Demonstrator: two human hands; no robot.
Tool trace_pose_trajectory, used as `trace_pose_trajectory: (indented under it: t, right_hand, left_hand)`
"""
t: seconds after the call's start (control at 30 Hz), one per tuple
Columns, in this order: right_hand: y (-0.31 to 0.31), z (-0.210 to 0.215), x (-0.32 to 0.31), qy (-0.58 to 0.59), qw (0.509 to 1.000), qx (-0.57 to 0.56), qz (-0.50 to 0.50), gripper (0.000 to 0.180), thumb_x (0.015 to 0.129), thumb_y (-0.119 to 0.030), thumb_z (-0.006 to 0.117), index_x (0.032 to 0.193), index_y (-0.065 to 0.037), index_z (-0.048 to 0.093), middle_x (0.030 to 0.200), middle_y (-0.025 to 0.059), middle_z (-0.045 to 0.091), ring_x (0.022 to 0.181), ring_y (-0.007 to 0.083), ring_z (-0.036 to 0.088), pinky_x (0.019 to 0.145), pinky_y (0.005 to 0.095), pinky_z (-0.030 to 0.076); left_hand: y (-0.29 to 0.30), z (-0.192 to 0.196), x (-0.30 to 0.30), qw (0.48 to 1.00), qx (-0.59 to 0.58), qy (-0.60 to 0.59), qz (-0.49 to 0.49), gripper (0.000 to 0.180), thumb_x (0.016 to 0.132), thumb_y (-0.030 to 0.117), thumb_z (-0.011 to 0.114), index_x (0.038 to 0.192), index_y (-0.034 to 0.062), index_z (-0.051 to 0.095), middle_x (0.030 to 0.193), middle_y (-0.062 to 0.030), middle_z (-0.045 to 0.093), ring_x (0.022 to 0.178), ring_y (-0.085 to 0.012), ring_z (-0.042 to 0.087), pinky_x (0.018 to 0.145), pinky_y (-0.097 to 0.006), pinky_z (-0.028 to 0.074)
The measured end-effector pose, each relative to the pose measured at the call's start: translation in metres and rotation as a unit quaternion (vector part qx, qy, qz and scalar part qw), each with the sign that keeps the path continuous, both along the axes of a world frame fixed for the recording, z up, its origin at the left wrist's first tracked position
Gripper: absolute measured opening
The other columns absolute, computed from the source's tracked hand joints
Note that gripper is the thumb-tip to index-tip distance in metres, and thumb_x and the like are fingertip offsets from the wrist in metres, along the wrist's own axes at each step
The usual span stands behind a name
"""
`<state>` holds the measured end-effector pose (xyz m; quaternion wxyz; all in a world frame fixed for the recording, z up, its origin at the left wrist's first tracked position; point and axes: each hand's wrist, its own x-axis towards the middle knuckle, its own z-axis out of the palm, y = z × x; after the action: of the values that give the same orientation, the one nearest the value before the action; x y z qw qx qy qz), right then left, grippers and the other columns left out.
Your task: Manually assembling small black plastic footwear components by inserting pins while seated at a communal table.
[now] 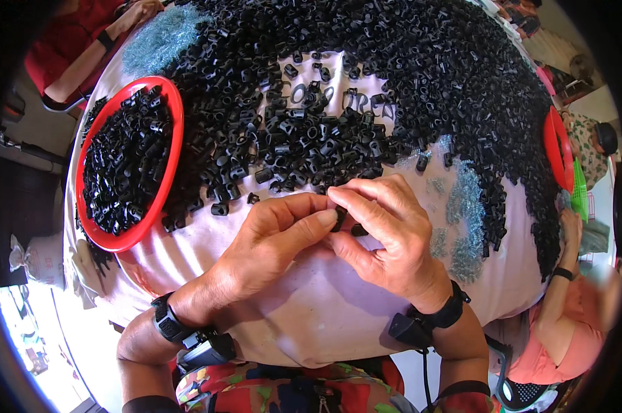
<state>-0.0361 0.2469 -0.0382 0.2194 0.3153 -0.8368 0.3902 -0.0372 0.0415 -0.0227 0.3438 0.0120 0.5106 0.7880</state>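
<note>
My left hand [273,230] pinches a small black plastic part [339,219] between thumb and forefinger, above the near part of the cloth-covered table. Meeting it from the other side, my right hand [394,230] has its forefinger and thumb curled about the same part. Another black plastic piece [358,230] shows between the fingers of my right hand; how it is held is partly hidden. Just beyond my fingertips lies a wide heap of similar black plastic parts [304,144], hollow and tube-like.
On the left stands a red oval basin [177,165] full of black parts. Shiny pale-blue heaps of tiny bits lie at the right [467,220] and far left [163,41]. Another person's hand [571,227] is at the right edge, near a green basket [579,189]; another person's arm [84,69] rests far left.
</note>
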Motion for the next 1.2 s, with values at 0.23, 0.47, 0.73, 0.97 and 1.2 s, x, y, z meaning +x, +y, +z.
trace_pose_trajectory:
  t: [0.23,0.47,0.73,0.97,1.2]
  right_hand:
    - [0.006,0.003,0.001,-0.027,0.999,0.021,0.017,0.054,0.069,-0.003,0.086,0.12,0.0,0.07,0.105,0.0137,0.068,0.084,0.0301,0.065,0.071,0.0387,0.055]
    - [0.005,0.005,-0.001,-0.008,0.998,0.043,0.044,0.049,0.068,-0.004,0.086,0.114,0.004,0.07,0.1,0.0155,0.069,0.08,0.0304,0.064,0.067,0.0392,0.054]
    - [0.002,0.006,0.0,0.007,0.999,0.043,0.03,0.048,0.069,-0.001,0.084,0.116,0.004,0.072,0.105,0.0158,0.071,0.084,0.0315,0.069,0.073,0.0394,0.056]
    - [0.003,0.012,0.004,0.005,0.997,0.069,0.016,0.041,0.079,-0.004,0.081,0.119,-0.001,0.073,0.113,0.0134,0.072,0.093,0.0313,0.067,0.079,0.0387,0.056]
    - [-0.005,0.023,0.018,-0.134,0.991,0.028,-0.009,0.032,0.085,-0.009,0.078,0.115,-0.002,0.073,0.089,0.0083,0.073,0.07,0.0224,0.066,0.062,0.0333,0.052]
  left_hand:
    - [-0.006,-0.001,-0.003,0.997,-0.033,-0.015,-0.073,0.033,0.111,0.021,0.053,0.127,-0.0042,0.067,0.113,-0.0105,0.072,0.107,-0.0166,0.071,0.085,-0.029,0.061]
    - [-0.007,-0.005,-0.002,0.996,-0.028,-0.028,-0.082,0.031,0.11,0.021,0.055,0.124,-0.0035,0.068,0.11,-0.0098,0.073,0.102,-0.0157,0.071,0.083,-0.03,0.062]
    - [-0.007,-0.006,-0.002,0.998,0.001,0.007,-0.068,0.03,0.109,0.023,0.059,0.123,-0.0013,0.071,0.107,-0.0058,0.073,0.1,-0.0113,0.068,0.085,-0.027,0.059]
    - [0.001,-0.018,0.002,0.999,0.033,-0.022,-0.015,0.025,0.103,0.022,0.067,0.115,0.0002,0.073,0.103,-0.0055,0.075,0.09,-0.0114,0.072,0.072,-0.023,0.06]
    - [-0.021,0.004,0.009,0.994,-0.088,0.065,-0.021,0.029,0.105,0.026,0.065,0.118,0.0007,0.072,0.107,-0.0068,0.075,0.091,-0.0117,0.071,0.071,-0.025,0.058]
